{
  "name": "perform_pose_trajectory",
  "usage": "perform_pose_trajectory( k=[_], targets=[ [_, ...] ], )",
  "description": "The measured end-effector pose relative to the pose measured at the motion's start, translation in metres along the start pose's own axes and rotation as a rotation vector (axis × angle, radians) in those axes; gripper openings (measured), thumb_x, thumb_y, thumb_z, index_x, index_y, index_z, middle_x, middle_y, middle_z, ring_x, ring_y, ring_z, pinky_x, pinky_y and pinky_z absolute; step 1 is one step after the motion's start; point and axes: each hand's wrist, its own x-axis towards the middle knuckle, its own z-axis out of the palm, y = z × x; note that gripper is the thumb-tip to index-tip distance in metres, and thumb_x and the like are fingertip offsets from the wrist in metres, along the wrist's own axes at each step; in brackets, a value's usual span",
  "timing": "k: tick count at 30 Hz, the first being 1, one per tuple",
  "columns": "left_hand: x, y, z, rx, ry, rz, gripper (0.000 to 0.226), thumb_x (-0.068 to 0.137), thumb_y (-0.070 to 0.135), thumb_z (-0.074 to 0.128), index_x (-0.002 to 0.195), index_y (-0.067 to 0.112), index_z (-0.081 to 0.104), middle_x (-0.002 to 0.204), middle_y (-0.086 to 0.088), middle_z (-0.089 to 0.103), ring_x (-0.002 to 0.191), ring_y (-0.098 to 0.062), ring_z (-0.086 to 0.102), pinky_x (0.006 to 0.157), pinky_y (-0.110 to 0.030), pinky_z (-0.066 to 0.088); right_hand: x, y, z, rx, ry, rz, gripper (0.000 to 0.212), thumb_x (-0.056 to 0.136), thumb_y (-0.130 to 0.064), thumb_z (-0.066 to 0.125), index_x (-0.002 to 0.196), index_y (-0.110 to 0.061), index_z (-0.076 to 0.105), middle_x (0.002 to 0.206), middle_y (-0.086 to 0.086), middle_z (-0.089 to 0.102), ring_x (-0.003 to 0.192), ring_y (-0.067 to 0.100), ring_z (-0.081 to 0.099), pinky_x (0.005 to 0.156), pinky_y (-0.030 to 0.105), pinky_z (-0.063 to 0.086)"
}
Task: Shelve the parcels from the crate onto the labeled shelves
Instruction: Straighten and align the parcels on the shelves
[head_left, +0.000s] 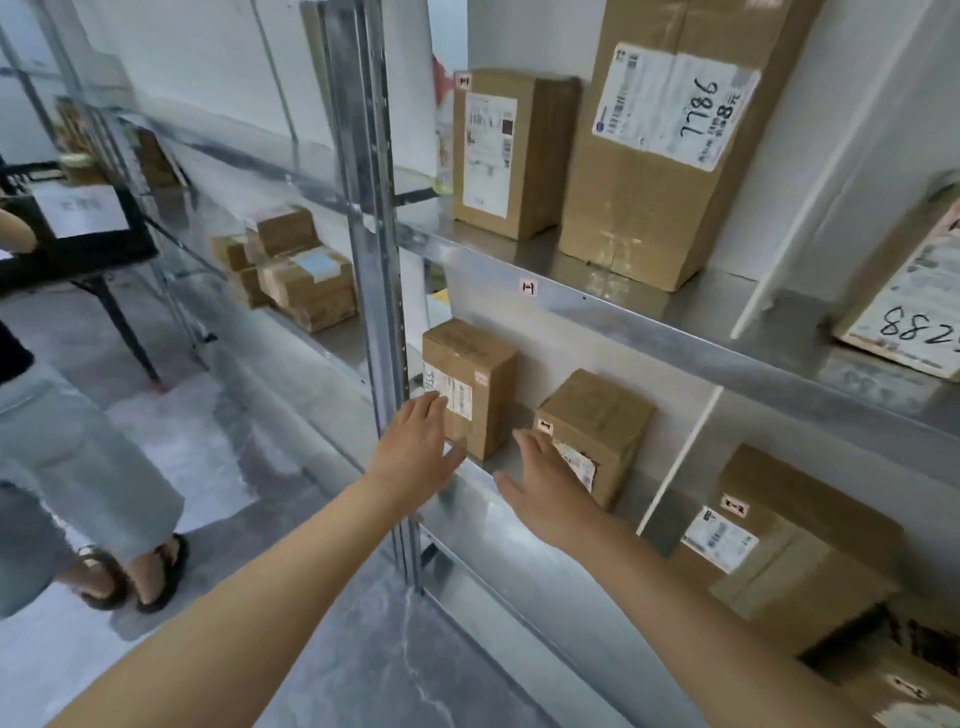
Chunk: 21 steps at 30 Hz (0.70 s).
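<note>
Two small brown cardboard parcels stand on the lower metal shelf (488, 514). The taller parcel (480, 379) stands upright at the left, and my left hand (421, 447) lies flat against its labelled front with straight fingers. The shorter parcel (602, 421) leans a little to its right; my right hand (540, 488) reaches in beside its front, fingers straight, touching or nearly touching it. Neither hand grips anything. The upper shelf (597, 306) carries a small pink label (528, 287) on its front edge. No crate is plainly visible.
A medium parcel (511, 150) and a large box marked 7786 (670, 135) stand on the upper shelf. White dividers (675, 467) split the bays; more boxes (779, 551) sit to the right. A steel upright (379, 260) stands left of my hands. Another person (78, 467) stands by a black table (78, 249).
</note>
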Motion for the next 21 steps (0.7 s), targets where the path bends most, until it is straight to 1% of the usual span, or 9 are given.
perform_pose_trajectory(
  k=[6, 9, 10, 13, 15, 16, 19, 21],
  targets=[
    [0.057, -0.033, 0.029, -0.010, -0.041, 0.038, 0.065, 0.098, 0.045, 0.044, 0.148, 0.009, 0.025, 0.153, -0.007, 0.031, 0.142, -0.024, 0.026, 0.117, -0.036, 0.021, 0.061, 0.002, 0.019, 0.061, -0.018, 0.074, 0.065, 0.100, -0.036, 0.051, 0.152, -0.011, 0.022, 0.156, 0.009, 0.026, 0.142, 0.027, 0.031, 0.112, 0.038, 0.036],
    [0.088, -0.052, 0.037, -0.038, -0.056, 0.005, 0.063, 0.096, 0.042, 0.048, 0.146, 0.009, 0.028, 0.149, -0.007, 0.035, 0.138, -0.024, 0.030, 0.115, -0.037, 0.025, 0.100, 0.005, 0.027, 0.043, -0.030, 0.136, 0.071, 0.100, -0.040, 0.049, 0.154, -0.009, 0.016, 0.157, 0.009, 0.026, 0.142, 0.030, 0.031, 0.111, 0.048, 0.036],
    [0.097, -0.058, 0.040, -0.045, -0.066, -0.014, 0.063, 0.096, 0.042, 0.049, 0.146, 0.009, 0.028, 0.149, -0.007, 0.036, 0.138, -0.024, 0.030, 0.115, -0.038, 0.026, 0.111, 0.006, 0.031, 0.044, -0.032, 0.157, 0.074, 0.100, -0.043, 0.047, 0.155, -0.008, 0.012, 0.156, 0.009, 0.025, 0.141, 0.031, 0.033, 0.110, 0.048, 0.037],
    [0.123, -0.076, 0.050, -0.066, -0.094, -0.049, 0.065, 0.095, 0.041, 0.050, 0.147, 0.010, 0.026, 0.150, -0.006, 0.035, 0.138, -0.024, 0.029, 0.115, -0.039, 0.025, 0.137, 0.007, 0.039, 0.119, -0.014, 0.191, 0.078, 0.101, -0.042, 0.046, 0.155, -0.004, 0.006, 0.154, 0.015, 0.027, 0.135, 0.033, 0.041, 0.106, 0.043, 0.040],
    [0.137, -0.087, 0.059, -0.099, -0.105, -0.060, 0.066, 0.095, 0.040, 0.051, 0.148, 0.010, 0.025, 0.150, -0.007, 0.034, 0.138, -0.024, 0.028, 0.115, -0.039, 0.025, 0.151, 0.010, 0.044, 0.204, -0.003, 0.190, 0.080, 0.100, -0.037, 0.049, 0.155, 0.000, 0.004, 0.154, 0.021, 0.028, 0.134, 0.035, 0.042, 0.106, 0.041, 0.039],
    [0.142, -0.091, 0.063, -0.126, -0.123, -0.066, 0.067, 0.095, 0.040, 0.052, 0.148, 0.010, 0.024, 0.150, -0.008, 0.033, 0.138, -0.025, 0.027, 0.114, -0.039, 0.026, 0.155, 0.012, 0.046, 0.246, 0.001, 0.211, 0.083, 0.100, -0.036, 0.051, 0.154, 0.001, 0.002, 0.153, 0.021, 0.030, 0.133, 0.035, 0.043, 0.106, 0.039, 0.039],
    [0.154, -0.102, 0.078, -0.216, -0.201, -0.091, 0.073, 0.095, 0.037, 0.055, 0.150, 0.010, 0.015, 0.153, -0.009, 0.028, 0.141, -0.026, 0.023, 0.114, -0.039, 0.026, 0.165, 0.017, 0.054, 0.330, -0.009, 0.306, 0.089, 0.098, -0.037, 0.054, 0.155, -0.001, -0.002, 0.151, 0.013, 0.039, 0.134, 0.028, 0.044, 0.100, 0.027, 0.036],
    [0.164, -0.108, 0.087, -0.267, -0.242, -0.102, 0.079, 0.093, 0.036, 0.058, 0.151, 0.009, 0.011, 0.155, -0.010, 0.024, 0.142, -0.027, 0.022, 0.115, -0.039, 0.025, 0.171, 0.021, 0.058, 0.347, -0.026, 0.353, 0.087, 0.097, -0.039, 0.054, 0.156, -0.004, 0.000, 0.151, 0.009, 0.041, 0.135, 0.026, 0.043, 0.099, 0.025, 0.035]
  ],
)
